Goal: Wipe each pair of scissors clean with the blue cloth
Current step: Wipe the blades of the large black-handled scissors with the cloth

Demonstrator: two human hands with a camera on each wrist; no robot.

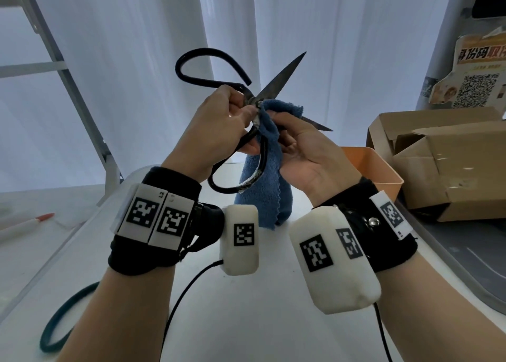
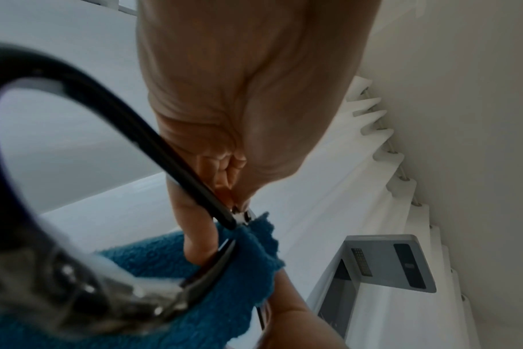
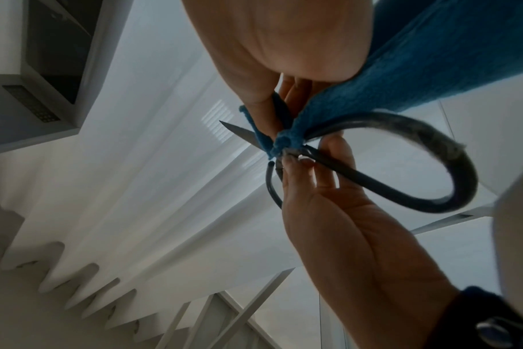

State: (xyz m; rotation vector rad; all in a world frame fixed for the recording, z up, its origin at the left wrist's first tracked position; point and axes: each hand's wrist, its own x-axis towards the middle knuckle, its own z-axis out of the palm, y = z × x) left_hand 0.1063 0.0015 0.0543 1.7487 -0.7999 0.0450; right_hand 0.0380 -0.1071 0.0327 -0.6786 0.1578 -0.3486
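Backdrop: white curtains [image 1: 137,60] behind white desk [image 1: 246,320].
Left hand [image 1: 219,120]: grip pinching open scissors [image 1: 282,85] near pivot.
Right hand [image 1: 309,153]: grip pinching blue cloth [image 1: 262,192] on blade.

Torn poster [image 1: 477,68]: orange Chinese heading, partly legible, QR code below. Left wristband tag [image 1: 161,196]: "L2".

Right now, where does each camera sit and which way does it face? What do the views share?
Head: on the head, looking forward and down; shows both forearms, left hand on the scissors, right hand with the blue cloth.
Left wrist: looks along the left hand up toward curtain and ceiling.
Right wrist: looks along the right hand upward; the left hand also shows.
Shared: all three show the scissors and cloth.
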